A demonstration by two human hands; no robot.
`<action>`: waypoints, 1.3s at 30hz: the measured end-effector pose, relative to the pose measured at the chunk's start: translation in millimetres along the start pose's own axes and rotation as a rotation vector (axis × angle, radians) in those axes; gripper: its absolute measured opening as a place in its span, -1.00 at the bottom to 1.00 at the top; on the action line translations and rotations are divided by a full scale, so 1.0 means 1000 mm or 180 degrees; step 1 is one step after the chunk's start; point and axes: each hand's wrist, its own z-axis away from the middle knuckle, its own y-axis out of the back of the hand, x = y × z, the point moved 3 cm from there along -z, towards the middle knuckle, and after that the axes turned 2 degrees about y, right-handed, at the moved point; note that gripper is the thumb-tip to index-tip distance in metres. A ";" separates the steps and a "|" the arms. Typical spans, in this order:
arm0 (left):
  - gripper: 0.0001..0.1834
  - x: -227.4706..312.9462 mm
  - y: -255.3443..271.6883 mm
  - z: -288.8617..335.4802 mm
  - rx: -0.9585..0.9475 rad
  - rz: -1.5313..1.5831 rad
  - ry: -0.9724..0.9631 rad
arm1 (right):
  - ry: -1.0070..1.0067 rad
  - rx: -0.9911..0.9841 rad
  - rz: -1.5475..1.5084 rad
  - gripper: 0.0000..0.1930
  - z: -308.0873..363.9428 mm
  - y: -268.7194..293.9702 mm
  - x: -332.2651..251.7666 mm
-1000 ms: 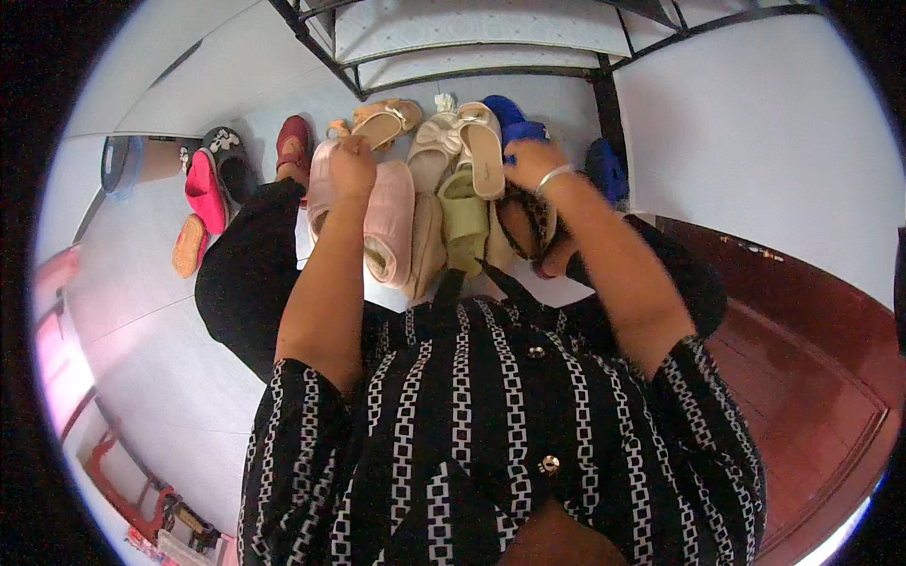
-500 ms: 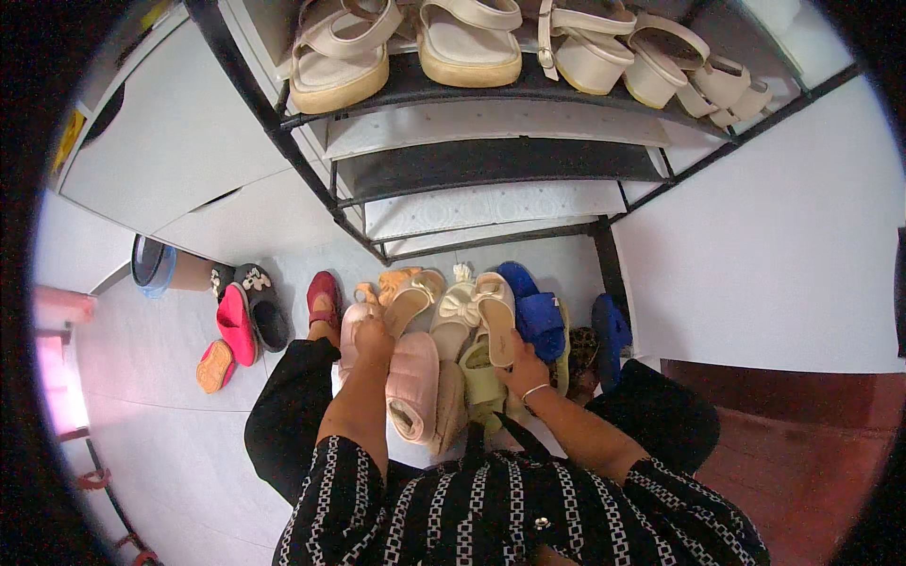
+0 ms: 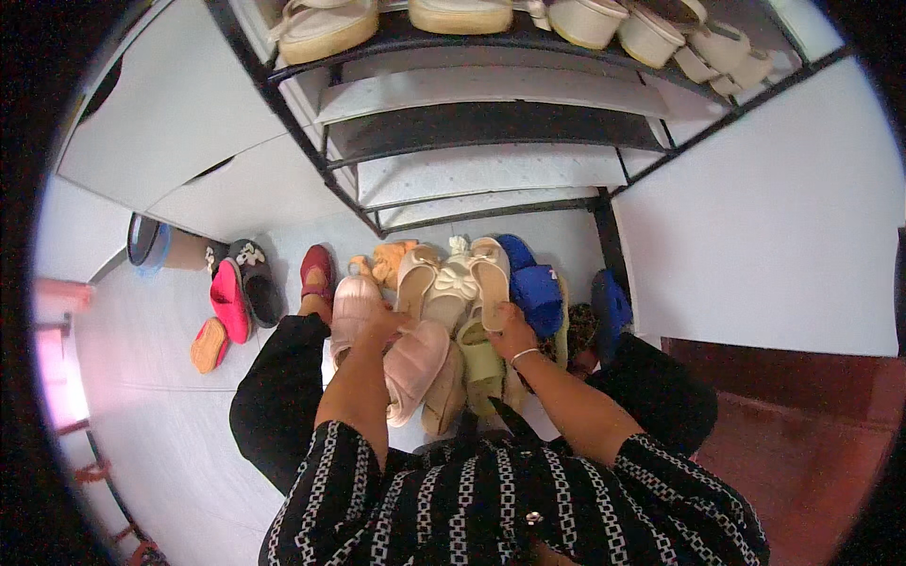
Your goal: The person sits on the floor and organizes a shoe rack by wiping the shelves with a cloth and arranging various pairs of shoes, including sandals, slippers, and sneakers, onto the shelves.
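Observation:
My left hand [image 3: 382, 325] is closed at the heel end of a cream slip-on sandal [image 3: 416, 280], between two puffy pink slippers. My right hand [image 3: 512, 327] grips the heel of the matching cream sandal [image 3: 489, 275]. Between this pair lies a cream shoe with a large bow [image 3: 457, 281]. One pink slipper [image 3: 355, 304] is partly behind my left forearm; the other pink slipper [image 3: 417, 366] leans over a beige slipper [image 3: 444, 389]. Below my right hand sits a pale green slide [image 3: 482, 366]. Blue slippers [image 3: 536, 297] lie just beyond that hand.
A black-framed shoe rack [image 3: 500, 132] stands ahead, with cream sandals [image 3: 462, 14] on its upper shelf. Orange footwear [image 3: 389, 262] lies near its base. Pink slip-ons [image 3: 229, 300], dark shoes [image 3: 261, 291] and a bin [image 3: 170, 247] are at left. A white panel [image 3: 755, 226] bounds the right.
My left hand has shifted to the left sandal's heel, and that sandal now points straighter ahead. The nearer pink slipper has tilted. My right hand keeps its hold. The whole view has shifted slightly.

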 end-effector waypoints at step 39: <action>-0.62 0.303 0.100 0.254 0.3441 0.0808 -0.3736 | 0.2191 0.1417 -0.0174 -0.48 -0.142 0.195 -0.276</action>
